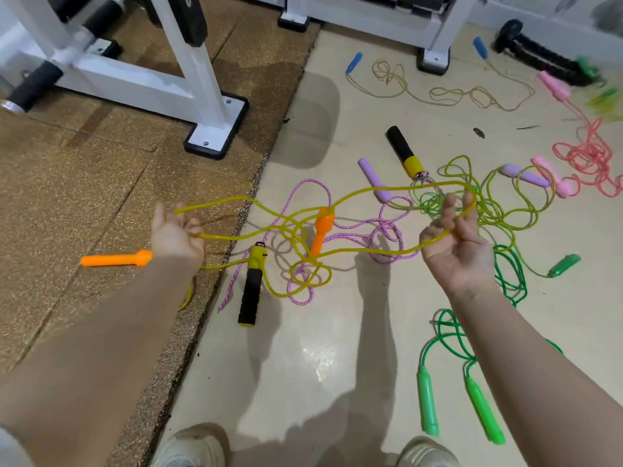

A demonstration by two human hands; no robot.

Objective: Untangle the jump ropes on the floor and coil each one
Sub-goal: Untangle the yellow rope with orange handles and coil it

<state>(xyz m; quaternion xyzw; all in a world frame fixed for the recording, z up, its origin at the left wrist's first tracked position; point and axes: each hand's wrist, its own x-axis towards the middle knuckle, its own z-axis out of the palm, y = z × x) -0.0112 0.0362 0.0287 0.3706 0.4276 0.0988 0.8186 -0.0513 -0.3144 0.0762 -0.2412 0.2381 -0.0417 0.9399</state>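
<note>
Head view shows both hands raised palm-up over the floor (303,365), stretching the yellow rope (367,190) into long loops between them. The left hand (175,235) has loosely curled fingers hooked through one end of the loops; the right hand (456,237) has the strands draped across its upright fingers, thumb closing lightly on them. One orange handle (116,260) lies on the brown mat (67,197) beside the left wrist; the other orange handle (322,230) dangles mid-span above the purple rope (350,235). To coil well, I judge the knot hanging below the middle should be loosened first, keeping tension gentle so the purple cord does not get lifted and snagged.
</note>
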